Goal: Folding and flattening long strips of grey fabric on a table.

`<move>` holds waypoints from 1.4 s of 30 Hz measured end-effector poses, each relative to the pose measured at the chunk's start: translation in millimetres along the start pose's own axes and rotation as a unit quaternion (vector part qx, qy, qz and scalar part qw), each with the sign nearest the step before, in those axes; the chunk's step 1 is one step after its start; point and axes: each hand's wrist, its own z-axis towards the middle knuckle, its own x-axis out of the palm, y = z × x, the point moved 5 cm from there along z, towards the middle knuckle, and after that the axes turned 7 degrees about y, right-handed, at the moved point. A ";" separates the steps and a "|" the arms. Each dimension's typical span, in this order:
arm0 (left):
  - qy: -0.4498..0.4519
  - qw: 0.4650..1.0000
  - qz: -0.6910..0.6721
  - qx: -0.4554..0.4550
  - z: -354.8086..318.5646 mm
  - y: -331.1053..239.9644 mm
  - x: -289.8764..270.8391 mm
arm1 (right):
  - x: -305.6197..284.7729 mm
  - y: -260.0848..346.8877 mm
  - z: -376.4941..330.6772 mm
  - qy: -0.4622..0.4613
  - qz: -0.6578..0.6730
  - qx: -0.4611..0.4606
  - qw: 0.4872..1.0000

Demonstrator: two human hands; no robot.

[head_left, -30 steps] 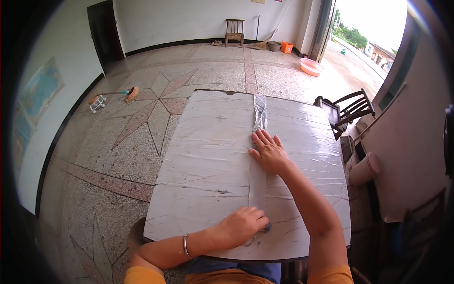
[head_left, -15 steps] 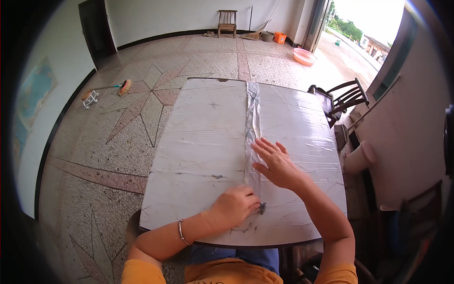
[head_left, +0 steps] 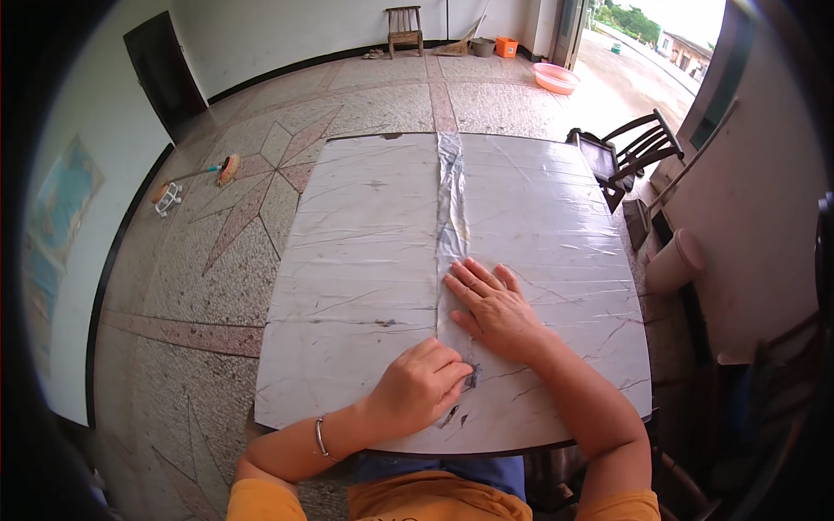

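Note:
A crinkled, silvery-white strip (head_left: 452,208) runs down the middle of a table topped with a white, marble-patterned cover (head_left: 356,252). My right hand (head_left: 493,313) lies flat on the strip and the cover beside it, its fingers spread and pointing to the far side. Nearer to me, my left hand (head_left: 421,382) is closed, with thumb and fingers pinched at the strip's near end. Whatever is between those fingers is hidden. A small dark worn patch (head_left: 473,376) shows right by the left fingertips.
Dark wooden chair (head_left: 630,156) stands at the table's far right corner. Along the right wall is a pale pink bin (head_left: 676,262). Farther off are a pink basin (head_left: 556,78), an orange bucket (head_left: 506,47) and a small wooden chair (head_left: 404,30). A brush (head_left: 228,169) lies on the left floor.
My right hand has come down flat onto the strip and moved slightly left. My left hand remains closed near the strip's near end. The whole view has shifted a little.

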 end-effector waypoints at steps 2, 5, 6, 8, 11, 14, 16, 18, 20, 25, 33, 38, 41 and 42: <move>0.004 1.000 0.004 -0.011 1.8 -0.9 -2.4 | -0.6 0.5 0.9 -0.004 -0.003 -0.005 1.000; 0.016 0.999 0.047 -0.005 2.1 1.1 -0.5 | -1.5 0.5 0.9 -0.004 -0.004 -0.003 1.000; 0.018 0.999 0.040 -0.015 1.6 3.9 1.1 | -0.5 -0.2 0.8 -0.004 -0.002 -0.003 1.000; 0.020 0.999 0.035 -0.025 1.4 8.1 2.7 | -0.8 -1.0 -0.2 -0.009 -0.007 -0.011 1.000; 0.031 0.997 -0.006 -0.069 0.8 21.1 5.1 | -2.9 0.3 -0.8 -0.008 -0.007 -0.016 1.000; 0.045 0.994 -0.036 -0.088 4.2 30.0 6.6 | -3.3 1.2 -0.6 -0.012 -0.004 -0.019 1.000; 0.022 0.989 -0.075 -0.124 6.6 32.6 5.7 | -3.9 1.0 -0.9 -0.012 -0.003 -0.020 1.000; 0.003 0.991 -0.065 -0.118 6.9 30.7 3.8 | -3.9 0.9 -1.0 -0.011 -0.002 -0.020 1.000; -0.017 0.992 -0.054 -0.111 5.8 29.7 2.6 | -4.0 0.7 -0.7 -0.017 -0.006 -0.020 1.000; -0.029 0.995 0.081 -0.040 5.1 22.4 -0.2 | -2.1 -0.3 -0.8 -0.014 -0.005 -0.018 1.000; 0.035 0.996 0.073 -0.047 5.5 25.3 -0.6 | -4.5 0.1 -1.3 -0.012 0.009 -0.015 1.000; 0.035 0.998 0.028 -0.044 4.3 29.4 1.7 | -4.0 1.3 0.0 -0.016 0.005 -0.019 1.000; 0.003 0.997 0.020 -0.070 7.6 30.4 3.6 | -3.2 0.3 0.3 -0.018 0.001 -0.018 1.000; -0.008 0.994 0.010 -0.104 8.0 31.1 3.0 | -3.3 0.4 0.4 -0.017 0.002 -0.019 1.000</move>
